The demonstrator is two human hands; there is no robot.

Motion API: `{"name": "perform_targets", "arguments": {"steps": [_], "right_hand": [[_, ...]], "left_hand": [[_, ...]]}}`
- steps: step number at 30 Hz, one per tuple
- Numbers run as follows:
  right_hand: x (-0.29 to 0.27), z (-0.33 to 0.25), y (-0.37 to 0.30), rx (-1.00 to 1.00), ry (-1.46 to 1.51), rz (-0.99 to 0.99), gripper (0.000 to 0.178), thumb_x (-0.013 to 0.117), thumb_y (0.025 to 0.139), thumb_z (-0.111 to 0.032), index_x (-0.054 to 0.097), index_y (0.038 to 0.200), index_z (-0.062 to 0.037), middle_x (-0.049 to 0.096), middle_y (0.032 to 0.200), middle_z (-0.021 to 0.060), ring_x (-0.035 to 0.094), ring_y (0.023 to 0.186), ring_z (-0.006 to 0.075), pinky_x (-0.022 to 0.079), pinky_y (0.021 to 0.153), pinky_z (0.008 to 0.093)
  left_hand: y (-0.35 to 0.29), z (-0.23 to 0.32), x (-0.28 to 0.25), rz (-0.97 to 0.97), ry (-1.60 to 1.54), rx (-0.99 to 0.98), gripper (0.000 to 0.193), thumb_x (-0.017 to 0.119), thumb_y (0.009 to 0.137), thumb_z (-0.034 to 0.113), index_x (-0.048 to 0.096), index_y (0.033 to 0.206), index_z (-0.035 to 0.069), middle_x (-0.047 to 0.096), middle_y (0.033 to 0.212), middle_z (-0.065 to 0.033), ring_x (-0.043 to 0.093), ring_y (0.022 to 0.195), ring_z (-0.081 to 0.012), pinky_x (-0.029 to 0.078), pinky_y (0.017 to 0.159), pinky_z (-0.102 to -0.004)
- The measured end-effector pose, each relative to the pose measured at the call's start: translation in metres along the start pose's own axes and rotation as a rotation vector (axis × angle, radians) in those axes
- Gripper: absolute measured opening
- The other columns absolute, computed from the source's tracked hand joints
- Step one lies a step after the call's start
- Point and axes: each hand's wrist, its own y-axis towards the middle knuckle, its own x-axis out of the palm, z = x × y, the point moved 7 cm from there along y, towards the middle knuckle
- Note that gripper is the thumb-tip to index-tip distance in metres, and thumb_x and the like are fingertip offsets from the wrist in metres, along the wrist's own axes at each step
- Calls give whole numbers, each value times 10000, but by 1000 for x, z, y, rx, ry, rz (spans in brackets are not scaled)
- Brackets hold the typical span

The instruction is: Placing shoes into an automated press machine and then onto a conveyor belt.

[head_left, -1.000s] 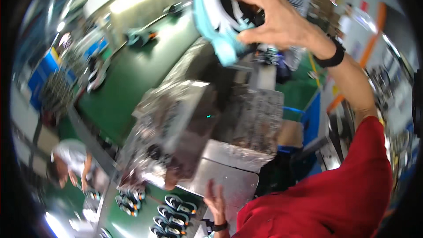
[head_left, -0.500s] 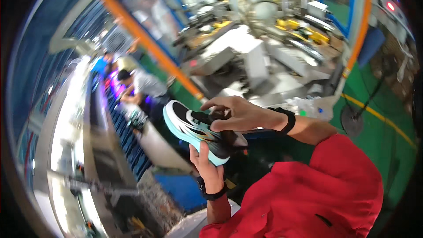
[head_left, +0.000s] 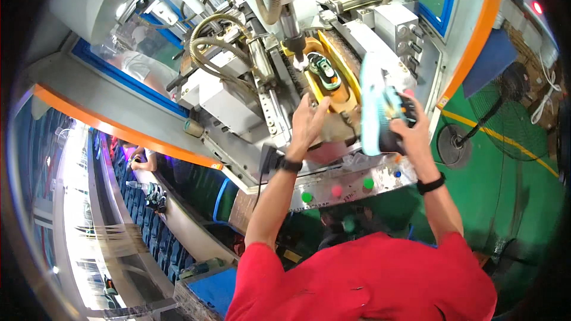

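My right hand (head_left: 414,134) grips a sneaker (head_left: 389,104) with a black upper and a pale turquoise sole. The sneaker is smeared by motion and tipped on its side, toe away from me. Fingers apart and holding nothing, my left hand (head_left: 308,123) reaches toward the near end of a yellow-walled cradle (head_left: 346,102) in the machine. Inside that cradle lies a second sneaker (head_left: 325,72), dark with a light edge. A metal piston rod (head_left: 292,31) comes down beside this sneaker.
Hoses and metal blocks (head_left: 229,101) flank the cradle. Along the machine's front edge runs a panel with coloured buttons (head_left: 337,191). At left is a conveyor (head_left: 160,232) carrying a shoe (head_left: 156,197); another person's hand (head_left: 143,163) is beyond it. A fan (head_left: 505,113) stands at right.
My view has swung from the conveyor side to the machine. Both hands held the sneaker before; my left hand has let go, and my right hand has carried it over the machine's front.
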Motion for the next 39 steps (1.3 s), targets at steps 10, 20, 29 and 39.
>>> {"name": "perform_targets", "arguments": {"steps": [10,20,29,39], "right_hand": [[-51,-7,34,45,-276,246,511,664,706,-92,559,1200,-9,600,1058,57,563,928,139,463,860,273],[98,4,241,8,-922,-222,645,736,636,-376,592,1077,72,653,937,187,634,872,314,507,770,352],[332,124,227,-54,-1098,-344,378,703,716,-277,693,980,-6,692,1061,195,679,985,328,529,877,402],[341,71,124,-521,-906,-434,411,618,784,-102,495,1152,33,641,1011,248,651,894,425,539,806,476]], "left_hand": [[160,-127,50,190,381,-331,940,711,806,289,121,1426,-102,526,1191,-327,582,1060,-460,489,908,-487],[74,-110,-14,55,-652,-470,415,776,693,118,594,1029,-44,657,940,-130,632,847,-222,506,765,-343],[-196,-26,-186,253,-555,-532,490,678,815,53,505,1268,-17,610,1114,-80,605,992,-173,479,895,-310],[-392,-28,-186,1048,-689,-700,427,613,842,-33,504,1254,-8,594,1106,-71,619,969,-179,516,831,-324]]}}
